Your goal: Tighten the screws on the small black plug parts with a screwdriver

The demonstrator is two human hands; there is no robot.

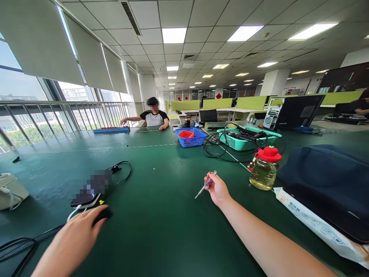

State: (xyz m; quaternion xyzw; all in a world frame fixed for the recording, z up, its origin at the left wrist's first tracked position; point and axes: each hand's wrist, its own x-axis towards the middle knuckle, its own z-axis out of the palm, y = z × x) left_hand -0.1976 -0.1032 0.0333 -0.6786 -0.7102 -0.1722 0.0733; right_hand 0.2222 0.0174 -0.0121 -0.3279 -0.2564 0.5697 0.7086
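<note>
My left hand [75, 237] is closed round a small black object [103, 216], mostly hidden by the fingers and slightly blurred, so I cannot make out its kind. It is above the green table [155, 231], just in front of a blurred-out phone-like device [86, 198] with white and black cables. Further right, my right hand [216, 189] grips a slim screwdriver [205, 185] with a clear handle. Its thin metal tip points down and left towards the tabletop; whether it touches the surface I cannot tell.
A jar of yellowish liquid with a red lid [263, 169] stands right of my right hand, beside a dark blue bag [325, 173] and a white packet [314, 227]. Beyond are a blue basket [190, 141] and a cable-filled green basket [242, 144]. Another person [154, 115] sits at the far side.
</note>
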